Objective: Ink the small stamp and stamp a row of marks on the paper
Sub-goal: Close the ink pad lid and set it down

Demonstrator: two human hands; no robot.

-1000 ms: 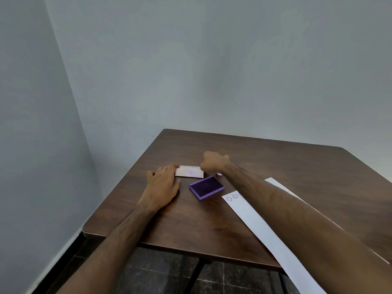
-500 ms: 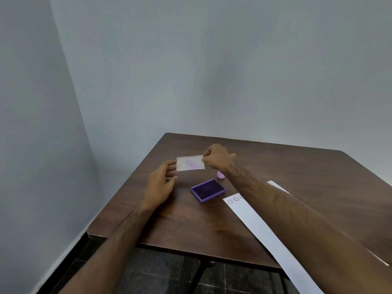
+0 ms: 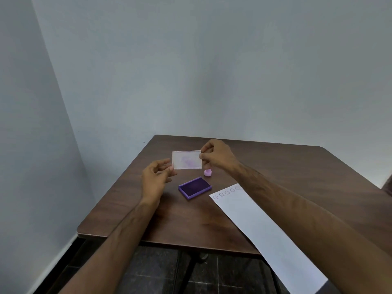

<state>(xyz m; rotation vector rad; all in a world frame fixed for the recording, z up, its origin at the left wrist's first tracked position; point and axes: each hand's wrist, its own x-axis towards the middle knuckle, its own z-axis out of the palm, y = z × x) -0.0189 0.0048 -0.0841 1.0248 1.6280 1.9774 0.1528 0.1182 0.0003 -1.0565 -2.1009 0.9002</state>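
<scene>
My right hand (image 3: 216,157) pinches the right edge of the ink pad's clear lid (image 3: 186,159), a pale rectangle smeared with purple, held up above the table. My left hand (image 3: 156,179) touches the lid's lower left corner with its fingertips. Below the lid lies the open purple ink pad (image 3: 195,188). The small pink stamp (image 3: 207,172) stands on the table just behind the pad, beneath my right wrist. A long white paper strip (image 3: 261,232) runs to the right front, with a row of several round purple marks (image 3: 227,192) at its far end.
The brown wooden table (image 3: 297,166) stands in a corner, with grey walls to the left and behind. Its front edge (image 3: 161,240) is near me, and dark floor tiles and a table leg (image 3: 191,270) show below it.
The lid lay flat on the table a second ago. My right hand has lifted it and turned it upright, and my left hand has risen from the table to its left corner.
</scene>
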